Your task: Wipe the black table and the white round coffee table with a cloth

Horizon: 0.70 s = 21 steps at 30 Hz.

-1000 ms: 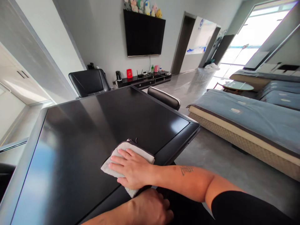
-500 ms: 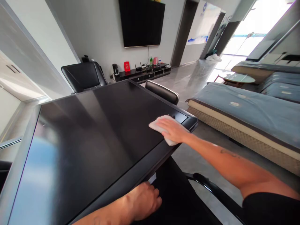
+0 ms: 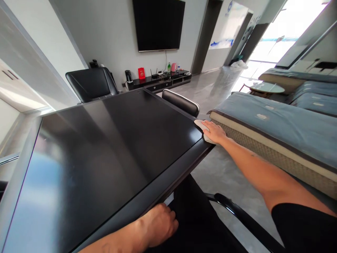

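My right hand (image 3: pixel 214 132) is stretched out to the far right corner of a glossy black table (image 3: pixel 105 147). It lies flat with fingers spread on a pale grey cloth (image 3: pixel 201 124), pressing it against the corner's edge. My left hand (image 3: pixel 158 228) rests at the table's near edge, fingers curled under the rim and mostly hidden. The tabletop reflects light and carries nothing else.
A black chair (image 3: pixel 91 83) stands at the table's far end and another chair back (image 3: pixel 180 102) at its right side. A chair armrest (image 3: pixel 237 212) curves below my right arm. A blue-covered sofa (image 3: pixel 276 135) lies right; a wall television (image 3: pixel 158 24) hangs above a low cabinet (image 3: pixel 158 81).
My right hand slid the cloth from the near middle of the table out to its far right corner. My left hand stayed at the near edge.
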### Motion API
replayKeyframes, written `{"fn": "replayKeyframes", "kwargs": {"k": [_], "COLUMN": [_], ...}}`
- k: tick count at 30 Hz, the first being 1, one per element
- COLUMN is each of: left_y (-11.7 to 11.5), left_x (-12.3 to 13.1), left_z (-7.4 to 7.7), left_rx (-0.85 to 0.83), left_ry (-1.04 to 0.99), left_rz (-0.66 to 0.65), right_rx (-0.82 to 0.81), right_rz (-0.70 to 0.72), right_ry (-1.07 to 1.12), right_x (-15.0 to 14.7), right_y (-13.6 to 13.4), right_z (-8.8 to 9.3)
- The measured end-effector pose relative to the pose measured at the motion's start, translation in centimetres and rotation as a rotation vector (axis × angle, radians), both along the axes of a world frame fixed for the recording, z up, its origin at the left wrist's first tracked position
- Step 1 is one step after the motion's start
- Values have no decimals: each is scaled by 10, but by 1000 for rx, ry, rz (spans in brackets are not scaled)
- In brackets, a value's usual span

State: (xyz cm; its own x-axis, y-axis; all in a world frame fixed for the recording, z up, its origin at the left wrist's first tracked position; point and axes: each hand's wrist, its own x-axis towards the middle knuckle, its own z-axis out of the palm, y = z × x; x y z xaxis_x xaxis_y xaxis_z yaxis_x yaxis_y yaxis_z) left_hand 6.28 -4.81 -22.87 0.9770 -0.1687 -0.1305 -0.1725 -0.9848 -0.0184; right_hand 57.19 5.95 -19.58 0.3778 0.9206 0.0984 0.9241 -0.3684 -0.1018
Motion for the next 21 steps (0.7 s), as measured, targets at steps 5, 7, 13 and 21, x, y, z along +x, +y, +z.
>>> {"fn": "replayKeyframes", "kwargs": {"k": [5,7,13,21], "left_y": [0,-2,-5,-10], "left_x": [1,3,6,-12], "left_z": [0,1,3,-29], "left_rx": [-28,-13,15,-27], "left_ry": [6,33,76,-31], "left_rz": [22,34,52,148], "right_rx": [3,41,184,170], "right_rz": [138,267,529,825], "right_ry": [-74,-70,38,210], "right_x": [-72,-116,-248,-362], "right_y": [-22,-34,-70,-109], "right_z": [1,1,3,5]}}
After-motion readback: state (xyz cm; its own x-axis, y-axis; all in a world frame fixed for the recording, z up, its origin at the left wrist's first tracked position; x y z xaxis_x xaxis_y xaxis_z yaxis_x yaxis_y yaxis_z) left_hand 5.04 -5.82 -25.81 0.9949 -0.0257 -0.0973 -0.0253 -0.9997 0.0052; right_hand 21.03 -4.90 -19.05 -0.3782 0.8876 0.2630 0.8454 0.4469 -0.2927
